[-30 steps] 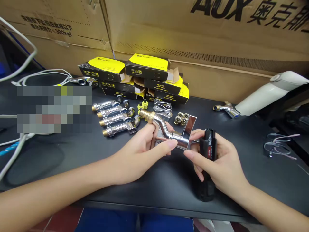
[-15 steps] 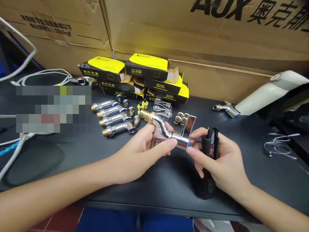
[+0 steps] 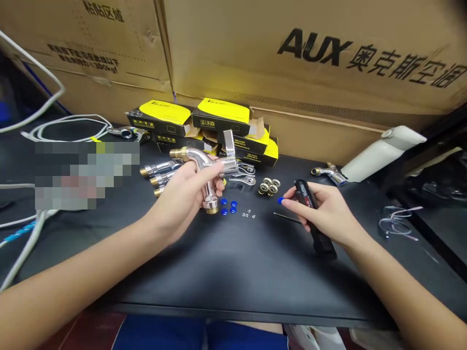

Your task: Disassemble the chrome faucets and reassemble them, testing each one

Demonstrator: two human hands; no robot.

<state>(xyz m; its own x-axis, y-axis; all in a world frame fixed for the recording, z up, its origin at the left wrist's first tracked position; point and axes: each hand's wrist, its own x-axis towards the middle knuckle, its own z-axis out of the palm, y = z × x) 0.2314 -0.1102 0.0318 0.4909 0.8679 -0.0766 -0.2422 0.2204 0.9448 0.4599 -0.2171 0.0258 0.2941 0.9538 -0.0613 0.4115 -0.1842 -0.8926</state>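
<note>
Stacked boxes (image 3: 221, 114) stand toward 12 o'clock on the dark surface (image 3: 219, 277). The left hand (image 3: 182, 199) has its grip around a chrome tap (image 3: 204, 167), toward 11; the right hand (image 3: 324, 209) holds a black tool (image 3: 323, 243) toward 3, pinching a blue cap (image 3: 280, 200).

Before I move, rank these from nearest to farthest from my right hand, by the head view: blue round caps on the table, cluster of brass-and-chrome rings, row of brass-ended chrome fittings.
From the right hand:
1. Brass-and-chrome rings, just left of its fingertips.
2. Blue round caps, farther left on the table.
3. Brass-ended chrome fittings, farthest left, partly hidden.
</note>
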